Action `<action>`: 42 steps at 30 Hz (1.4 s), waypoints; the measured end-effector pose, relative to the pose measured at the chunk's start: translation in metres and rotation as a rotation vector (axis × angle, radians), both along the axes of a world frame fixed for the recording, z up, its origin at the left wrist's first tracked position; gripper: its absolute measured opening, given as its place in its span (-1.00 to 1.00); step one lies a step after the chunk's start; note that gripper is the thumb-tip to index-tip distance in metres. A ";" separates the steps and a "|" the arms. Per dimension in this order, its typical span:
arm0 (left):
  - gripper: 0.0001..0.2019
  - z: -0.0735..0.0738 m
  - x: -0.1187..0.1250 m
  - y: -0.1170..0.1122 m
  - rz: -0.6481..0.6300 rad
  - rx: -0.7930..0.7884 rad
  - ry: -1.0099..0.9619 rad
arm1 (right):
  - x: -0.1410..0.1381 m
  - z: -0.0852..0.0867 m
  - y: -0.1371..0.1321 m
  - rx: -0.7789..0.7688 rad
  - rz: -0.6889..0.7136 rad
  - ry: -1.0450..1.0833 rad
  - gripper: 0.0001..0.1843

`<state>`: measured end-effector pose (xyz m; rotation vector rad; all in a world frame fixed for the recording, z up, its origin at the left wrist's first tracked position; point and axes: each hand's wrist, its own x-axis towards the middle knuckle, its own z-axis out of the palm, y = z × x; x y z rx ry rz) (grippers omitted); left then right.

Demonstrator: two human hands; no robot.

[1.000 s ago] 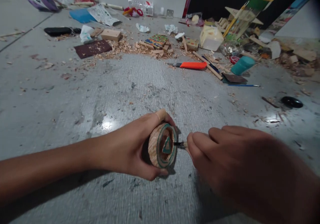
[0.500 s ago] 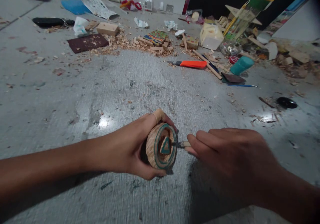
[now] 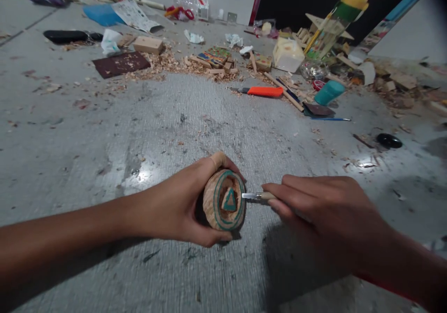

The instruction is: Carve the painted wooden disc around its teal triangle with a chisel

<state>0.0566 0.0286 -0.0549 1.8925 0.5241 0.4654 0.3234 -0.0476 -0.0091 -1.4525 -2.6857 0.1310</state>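
A round carved wooden piece (image 3: 211, 200) is held on its side above the grey floor, its face turned toward the right. That face carries green rings and a raised triangle with a green outline, set in a hollowed ring. My left hand (image 3: 190, 196) is closed round the piece from the left, thumb and fingers at its edges, with a tan bandage on one digit. In my right hand (image 3: 314, 206) is a small carving knife (image 3: 252, 195) with a pale handle. Its flat metal blade points left, with the tip at the right rim of the piece.
Farther off lie an orange craft knife (image 3: 265, 91), a teal cylinder (image 3: 329, 92), brown sandpaper (image 3: 120, 64), a wood block (image 3: 148, 44) and wood shavings (image 3: 171, 61). A shiny black oval object (image 3: 389, 140) is at the right. A yellow-topped bottle (image 3: 344, 19) leans at the back right.
The knife blade has come out of the hollow to the rim and turned, now showing its bright flat. My right hand has shifted slightly; the left keeps its hold. The view has shifted a little.
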 end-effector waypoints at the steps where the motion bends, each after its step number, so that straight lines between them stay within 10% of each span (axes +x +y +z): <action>1: -0.34 0.000 0.000 0.000 0.003 0.009 -0.004 | 0.000 0.003 0.001 0.018 0.018 -0.029 -0.66; 18: -0.32 -0.003 -0.003 0.003 -0.009 -0.022 0.012 | -0.034 0.036 0.013 0.255 0.294 -0.288 -0.72; 31: -0.29 -0.001 -0.005 0.007 0.006 -0.088 0.042 | -0.003 -0.038 -0.009 0.054 -0.028 0.225 -0.67; 42: -0.26 -0.006 -0.005 0.003 0.016 -0.073 0.029 | -0.003 0.007 0.004 0.285 0.200 -0.098 -0.68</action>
